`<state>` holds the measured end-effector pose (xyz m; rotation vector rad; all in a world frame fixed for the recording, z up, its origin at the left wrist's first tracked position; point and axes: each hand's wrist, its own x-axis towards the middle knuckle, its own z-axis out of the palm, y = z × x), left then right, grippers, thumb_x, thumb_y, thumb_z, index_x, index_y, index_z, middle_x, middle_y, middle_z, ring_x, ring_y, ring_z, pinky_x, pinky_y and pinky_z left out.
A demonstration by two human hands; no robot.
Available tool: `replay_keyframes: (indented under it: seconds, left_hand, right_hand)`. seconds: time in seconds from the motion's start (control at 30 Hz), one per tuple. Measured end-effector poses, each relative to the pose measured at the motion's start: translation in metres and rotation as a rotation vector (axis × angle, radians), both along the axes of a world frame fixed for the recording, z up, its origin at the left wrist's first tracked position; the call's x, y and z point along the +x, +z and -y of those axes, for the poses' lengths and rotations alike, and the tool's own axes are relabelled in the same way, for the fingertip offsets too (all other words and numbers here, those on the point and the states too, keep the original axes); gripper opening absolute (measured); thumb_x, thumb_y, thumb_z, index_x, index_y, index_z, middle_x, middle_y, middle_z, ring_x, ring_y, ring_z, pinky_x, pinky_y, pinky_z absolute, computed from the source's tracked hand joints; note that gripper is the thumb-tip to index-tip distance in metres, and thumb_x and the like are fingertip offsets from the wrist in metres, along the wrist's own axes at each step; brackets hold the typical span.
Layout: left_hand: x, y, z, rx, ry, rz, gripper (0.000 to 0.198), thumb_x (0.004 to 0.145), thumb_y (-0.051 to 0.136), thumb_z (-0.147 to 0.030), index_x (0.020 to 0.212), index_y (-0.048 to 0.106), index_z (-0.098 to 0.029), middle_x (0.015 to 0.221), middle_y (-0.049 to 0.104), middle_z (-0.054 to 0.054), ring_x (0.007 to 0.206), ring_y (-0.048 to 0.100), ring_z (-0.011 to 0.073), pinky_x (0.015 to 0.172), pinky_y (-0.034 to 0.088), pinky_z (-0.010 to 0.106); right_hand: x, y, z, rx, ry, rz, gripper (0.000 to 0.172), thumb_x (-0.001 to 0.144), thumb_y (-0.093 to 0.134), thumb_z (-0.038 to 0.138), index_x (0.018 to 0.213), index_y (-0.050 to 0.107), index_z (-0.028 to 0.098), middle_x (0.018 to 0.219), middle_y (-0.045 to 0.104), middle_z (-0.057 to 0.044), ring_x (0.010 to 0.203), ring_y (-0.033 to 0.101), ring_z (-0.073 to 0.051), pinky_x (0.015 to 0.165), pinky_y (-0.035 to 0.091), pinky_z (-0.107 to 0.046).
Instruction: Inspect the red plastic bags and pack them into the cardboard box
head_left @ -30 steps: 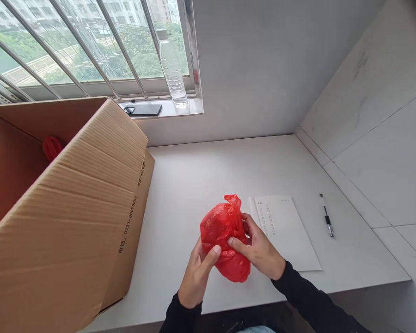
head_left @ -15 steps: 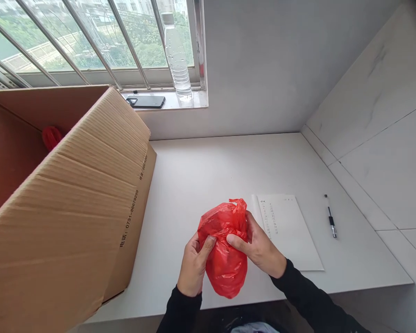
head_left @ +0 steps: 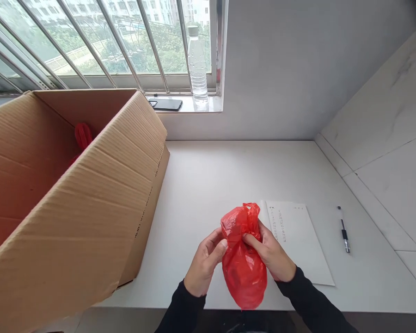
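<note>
A crinkled red plastic bag (head_left: 244,273), gathered at its neck and bulging below, is held over the front of the white tabletop. My right hand (head_left: 272,252) grips its neck, thumb across the front and fingers hidden behind. At the bag's left edge is my left hand (head_left: 204,261), its thumb tip at the side and its fingers curled partly behind the plastic. What lies inside the bag cannot be made out. Beside my right hand, a notebook (head_left: 305,245) with handwritten lines lies open, partly covered by my forearm.
A tall open cardboard box (head_left: 100,203) fills the left side, with red plastic (head_left: 83,135) inside. A pen (head_left: 344,235) lies right of the notebook. On the windowsill are a phone (head_left: 168,105) and a clear water bottle (head_left: 197,69). Walls border the white table (head_left: 208,175) behind and right.
My view has shifted left, so everything sits further right in the picture. My left thumb has slid from the bag's front to its left edge, and the bag's lower part hangs fuller.
</note>
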<state>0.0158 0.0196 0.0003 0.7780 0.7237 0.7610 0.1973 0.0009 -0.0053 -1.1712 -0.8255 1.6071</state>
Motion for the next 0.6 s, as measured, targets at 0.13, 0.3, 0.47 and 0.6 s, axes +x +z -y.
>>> replay_keyframes:
  seconds: [0.13, 0.3, 0.47, 0.6]
  left_hand:
    - [0.001, 0.003, -0.001, 0.107, 0.003, -0.063, 0.045, 0.09, 0.064, -0.038, 0.132, 0.061, -0.021, 0.136, 0.06, 0.013, 0.127, 0.053, 0.0337, 0.106, 0.042, 0.042]
    - [0.002, -0.005, -0.002, 0.056, 0.112, -0.065, 0.039, 0.089, 0.067, -0.036, 0.123, 0.065, -0.019, 0.127, 0.066, 0.013, 0.121, 0.058, 0.0328, 0.101, 0.046, 0.042]
    - [0.005, -0.01, 0.002, -0.011, 0.211, -0.039, 0.035, 0.088, 0.069, -0.033, 0.121, 0.065, -0.023, 0.127, 0.066, 0.01, 0.12, 0.059, 0.0289, 0.102, 0.045, 0.038]
    - [0.006, -0.009, 0.004, -0.119, 0.112, 0.02, 0.038, 0.09, 0.066, -0.034, 0.127, 0.063, -0.024, 0.127, 0.065, 0.011, 0.115, 0.061, 0.0277, 0.098, 0.048, 0.038]
  right_hand:
    - [0.001, -0.001, 0.001, 0.014, 0.004, 0.037, 0.026, 0.091, 0.064, 0.04, 0.113, 0.059, 0.025, 0.11, 0.068, -0.005, 0.094, 0.065, -0.025, 0.087, 0.054, -0.04]
    - [0.002, 0.0, 0.005, 0.065, 0.056, -0.015, 0.035, 0.089, 0.066, 0.043, 0.119, 0.057, 0.026, 0.112, 0.067, -0.005, 0.101, 0.064, -0.027, 0.091, 0.053, -0.043]
    - [-0.001, 0.002, 0.003, 0.072, 0.014, -0.018, 0.04, 0.085, 0.072, 0.043, 0.119, 0.057, 0.025, 0.115, 0.067, -0.007, 0.101, 0.065, -0.027, 0.091, 0.054, -0.043]
    - [0.0, 0.002, 0.001, 0.073, -0.06, -0.017, 0.035, 0.087, 0.071, 0.042, 0.115, 0.059, 0.025, 0.111, 0.068, -0.006, 0.097, 0.066, -0.026, 0.089, 0.054, -0.041]
